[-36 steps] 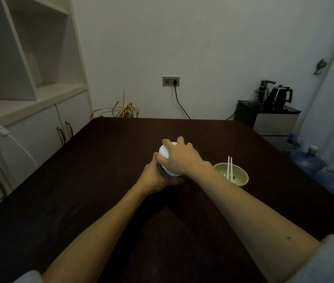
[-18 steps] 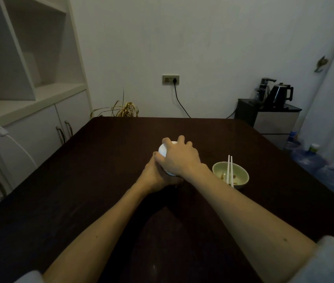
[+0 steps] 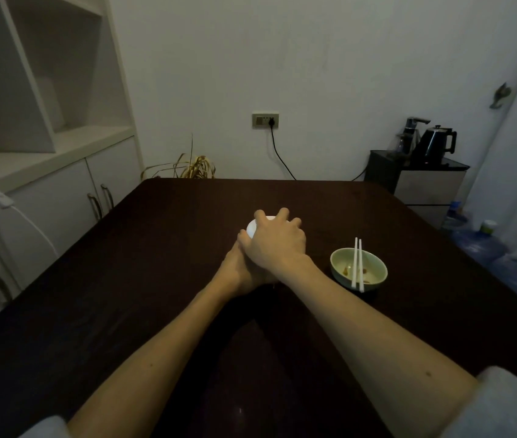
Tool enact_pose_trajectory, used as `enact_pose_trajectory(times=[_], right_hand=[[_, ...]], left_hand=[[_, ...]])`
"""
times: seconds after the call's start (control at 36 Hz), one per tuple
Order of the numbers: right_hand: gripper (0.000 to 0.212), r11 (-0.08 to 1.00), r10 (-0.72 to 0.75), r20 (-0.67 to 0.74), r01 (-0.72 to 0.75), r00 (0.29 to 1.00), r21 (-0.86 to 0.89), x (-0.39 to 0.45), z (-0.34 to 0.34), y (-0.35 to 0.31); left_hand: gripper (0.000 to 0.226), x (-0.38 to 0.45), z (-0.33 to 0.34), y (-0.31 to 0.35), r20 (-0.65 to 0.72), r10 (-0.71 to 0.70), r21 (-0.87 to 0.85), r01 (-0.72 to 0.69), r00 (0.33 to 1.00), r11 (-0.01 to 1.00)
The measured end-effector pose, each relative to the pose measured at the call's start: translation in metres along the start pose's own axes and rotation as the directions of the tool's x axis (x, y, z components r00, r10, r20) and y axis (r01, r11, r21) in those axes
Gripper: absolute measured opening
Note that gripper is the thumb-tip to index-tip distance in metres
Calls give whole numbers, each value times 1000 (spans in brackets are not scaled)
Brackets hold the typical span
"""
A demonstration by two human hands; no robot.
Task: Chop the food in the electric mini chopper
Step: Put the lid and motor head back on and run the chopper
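My right hand (image 3: 274,245) lies palm-down over the rounded white plastic top of the electric mini chopper (image 3: 252,228), fingers curled over its far edge and clamped on it. My left hand (image 3: 239,273) sits just beneath and in front, wrapped around the lower body of the chopper, which I cannot see because both hands cover it; only a sliver of white shows at the upper left of my right knuckles. The two hands touch, stacked one above the other. The chopper stands near the middle of the dark brown wooden table (image 3: 124,311).

Just to the right of my right wrist sits a pale green round ceramic bowl (image 3: 374,265) with a few scraps of food inside, and a pair of white chopsticks (image 3: 357,263) rests across it, pointing away from me. Beyond the table's far edge, a black power cord (image 3: 279,153) hangs from the wall socket (image 3: 265,120). A black electric kettle (image 3: 435,142) stands on a dark side cabinet (image 3: 421,181) at the right, and white cupboards (image 3: 61,197) line the left wall.
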State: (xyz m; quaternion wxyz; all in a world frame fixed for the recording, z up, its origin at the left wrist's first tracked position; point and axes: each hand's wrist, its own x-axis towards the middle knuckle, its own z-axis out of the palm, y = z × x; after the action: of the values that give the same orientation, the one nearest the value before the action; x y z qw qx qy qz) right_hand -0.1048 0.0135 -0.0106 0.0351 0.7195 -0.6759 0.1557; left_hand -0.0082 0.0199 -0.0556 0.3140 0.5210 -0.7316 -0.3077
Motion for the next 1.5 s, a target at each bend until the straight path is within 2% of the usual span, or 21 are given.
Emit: enact_pose_trajectory(times=[0.11,0.22,0.31,0.58,0.81,1.11,1.25,1.42,1.5], right_hand=[[63,999,-49,26,49,998,21,3,1,7],[59,985,-159,38,156,987,72,11,5,18],[59,974,-212,41,207,977,95,17,8,25],[62,967,-243,36,239,969,90,22,15,27],[60,966,-244,26,241,969,94,20,12,27],[56,959,-253,20,249,967,133,15,8,29],[62,949,-264,35,253,964,189,17,9,33],[72,937,-199,144,145,969,318,19,4,34],[57,875,-151,235,19,960,484,20,-2,34]], left_hand=[[93,-1,2,-1,-14,-9,-52,8,1000,999],[84,-1,4,-4,-27,26,-51,-27,999,998],[87,0,4,-7,-29,-4,-93,1,1000,996],[90,1,4,-11,-30,7,-104,-10,1000,995],[106,6,6,-16,-25,-34,-86,32,999,996],[90,3,6,-13,-49,11,-102,-16,999,995],[96,5,7,-15,-37,5,-100,-9,999,995],[96,4,6,-11,-29,-32,-132,28,999,991],[100,1,5,-11,-50,-19,-142,12,999,990]])
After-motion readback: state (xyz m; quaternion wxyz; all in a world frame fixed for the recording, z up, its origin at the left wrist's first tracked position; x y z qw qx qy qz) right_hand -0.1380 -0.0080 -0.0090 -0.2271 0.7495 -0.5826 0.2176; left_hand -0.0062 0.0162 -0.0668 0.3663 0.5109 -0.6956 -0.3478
